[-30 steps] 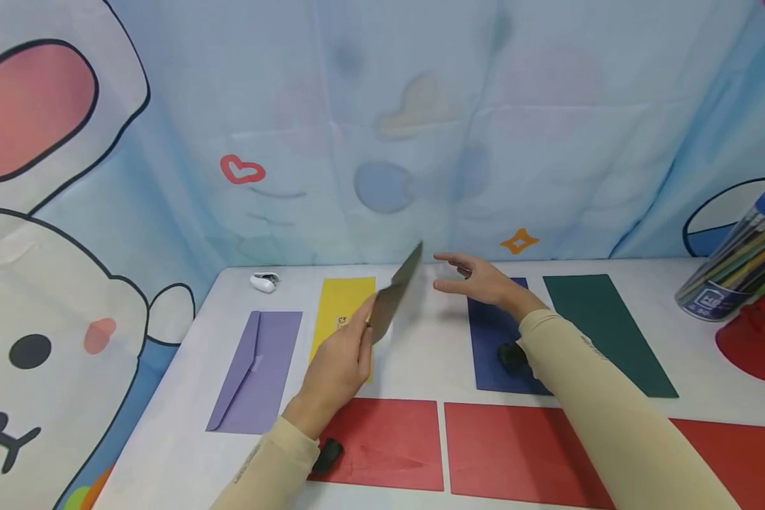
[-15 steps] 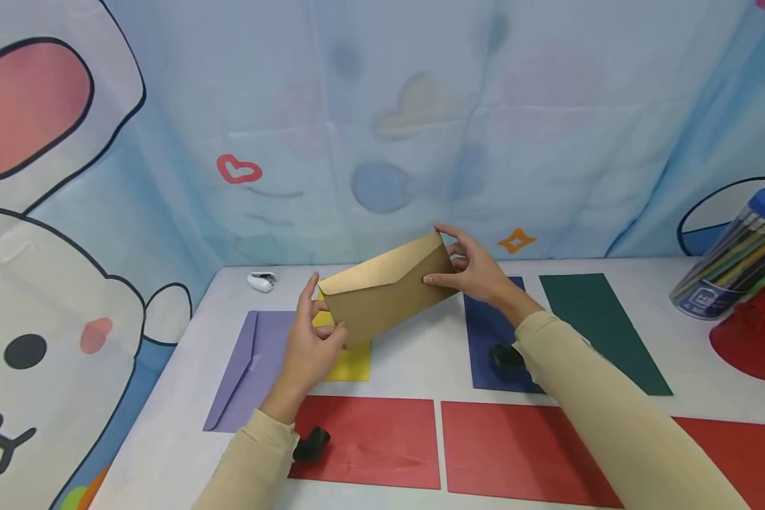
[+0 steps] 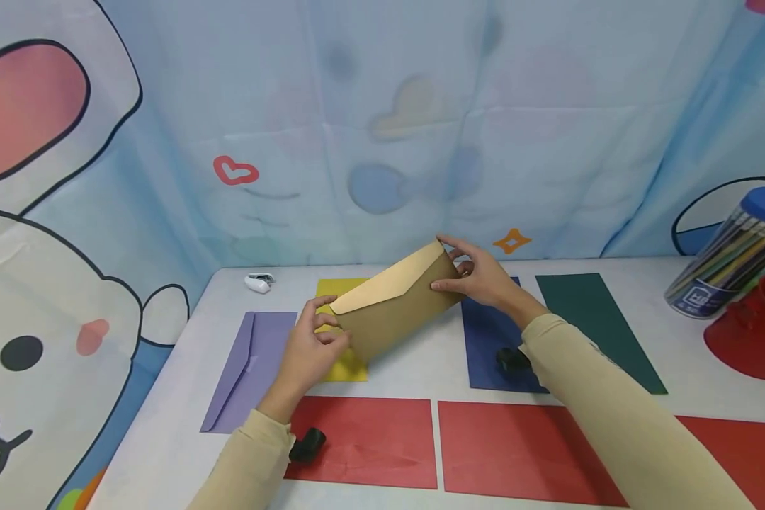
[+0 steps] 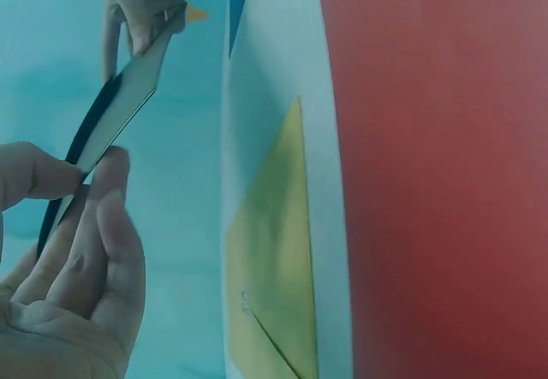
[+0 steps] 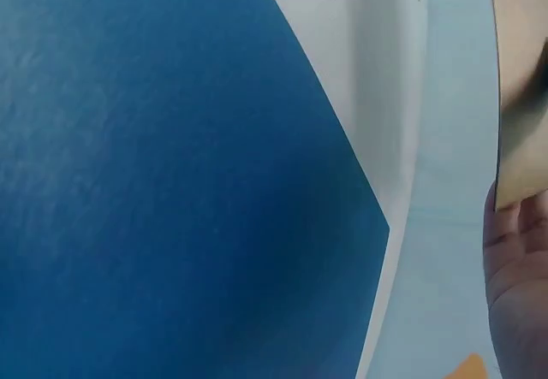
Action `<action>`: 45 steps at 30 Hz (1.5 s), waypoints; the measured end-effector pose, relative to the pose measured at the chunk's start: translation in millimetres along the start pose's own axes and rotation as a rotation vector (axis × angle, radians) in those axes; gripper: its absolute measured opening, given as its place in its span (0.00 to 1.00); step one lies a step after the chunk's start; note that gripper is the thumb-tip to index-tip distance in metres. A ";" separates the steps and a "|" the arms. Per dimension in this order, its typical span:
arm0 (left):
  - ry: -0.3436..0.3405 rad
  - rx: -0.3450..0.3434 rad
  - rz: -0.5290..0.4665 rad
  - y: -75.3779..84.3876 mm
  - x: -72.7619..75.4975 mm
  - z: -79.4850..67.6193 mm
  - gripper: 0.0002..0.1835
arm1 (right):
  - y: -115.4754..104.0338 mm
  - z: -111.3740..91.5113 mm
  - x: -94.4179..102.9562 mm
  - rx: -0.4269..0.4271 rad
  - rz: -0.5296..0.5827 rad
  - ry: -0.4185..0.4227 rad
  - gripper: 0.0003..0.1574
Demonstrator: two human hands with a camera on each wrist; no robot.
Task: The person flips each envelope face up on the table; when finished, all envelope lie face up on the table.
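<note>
A gold envelope [image 3: 401, 304], its flap side toward the head camera, is held tilted above the table between both hands. My left hand [image 3: 311, 350] pinches its lower left end between thumb and fingers. At the raised right end, my right hand [image 3: 481, 278] grips the corner with the thumb in front and fingers behind. In the left wrist view the envelope [image 4: 124, 109] shows nearly edge-on, with the left thumb and fingers on either side of it. Partly covered below it lies a yellow envelope [image 3: 350, 368]. A blue envelope [image 3: 491, 340] lies beneath the right wrist.
A purple envelope [image 3: 261, 368] lies at the left, with a small white object [image 3: 258, 282] behind it. Red envelopes [image 3: 376, 443] line the front. To the right are a dark green envelope [image 3: 596, 326], a pencil jar [image 3: 717, 262] with a blue lid and a red container [image 3: 752, 333].
The gold envelope, first in my left hand alone and seen nearly edge-on, has turned its flap side to view. My right hand has taken its right end. Lately its left end dipped slightly.
</note>
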State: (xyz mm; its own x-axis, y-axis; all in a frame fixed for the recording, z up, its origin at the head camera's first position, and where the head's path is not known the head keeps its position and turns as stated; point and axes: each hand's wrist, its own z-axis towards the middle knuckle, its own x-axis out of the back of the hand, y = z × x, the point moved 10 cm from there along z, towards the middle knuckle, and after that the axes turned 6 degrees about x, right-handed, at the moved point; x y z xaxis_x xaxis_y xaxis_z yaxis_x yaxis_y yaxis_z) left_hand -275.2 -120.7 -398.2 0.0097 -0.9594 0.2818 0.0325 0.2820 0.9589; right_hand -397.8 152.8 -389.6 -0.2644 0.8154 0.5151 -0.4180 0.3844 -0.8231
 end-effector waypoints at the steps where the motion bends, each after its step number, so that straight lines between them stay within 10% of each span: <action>1: -0.008 0.012 -0.007 -2.0 -1.0 -0.3 0.34 | 0.9 0.8 -0.9 -0.005 -0.010 -0.004 0.56; 11: -0.140 0.091 -0.008 -17.1 -16.5 -3.2 0.31 | 11.0 14.0 -8.7 -0.083 -0.129 -0.032 0.48; 25: -0.155 -0.033 0.452 -9.3 -33.4 -1.5 0.20 | 20.2 31.8 -27.3 -0.095 -0.169 -0.089 0.40; 45: -0.293 -0.053 0.719 -15.6 -72.5 -5.9 0.18 | 35.1 41.2 -61.7 -0.089 -0.347 -0.259 0.33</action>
State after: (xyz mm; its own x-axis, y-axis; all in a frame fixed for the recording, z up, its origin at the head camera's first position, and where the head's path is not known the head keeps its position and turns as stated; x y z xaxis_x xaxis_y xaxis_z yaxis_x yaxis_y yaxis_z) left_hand -270.5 -55.4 -433.8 -0.2176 -0.4994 0.8386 0.1662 0.8277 0.5360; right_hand -432.0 98.2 -440.4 -0.3352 0.5008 0.7980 -0.4472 0.6610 -0.6026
